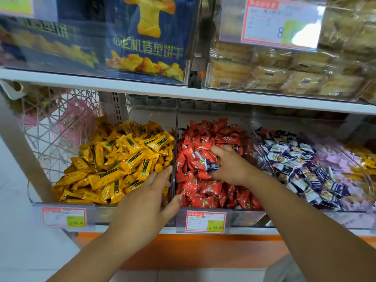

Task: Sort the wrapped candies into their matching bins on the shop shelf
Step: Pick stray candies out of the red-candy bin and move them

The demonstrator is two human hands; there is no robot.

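— Room over the bins?
— Little at the back: white shelf board (pixel 183 90) low overhead, open only at the front lip. Thin upright divider (pixel 175 147) between yellow candies (pixel 122 157) and red candies (pixel 205 192); clear slanted wall between those and the blue-and-white candies (pixel 301 165).
— Grips?
— Left grip (pixel 146 198): spread, fingers straight, astride the divider's front end, thumb on the red side, fingertips over yellow wrappers. Right grip (pixel 230 165): down in the red heap, curled round a stray blue-and-white candy (pixel 211 165), red ones all around.
— Textures?
— Glossy crinkled foil throughout: yellow long and flat, red pillow-shaped with pinched corners, blue-and-white small, squarish. Clear hard plastic bins; paper price tags (pixel 205 221) along the front rail.
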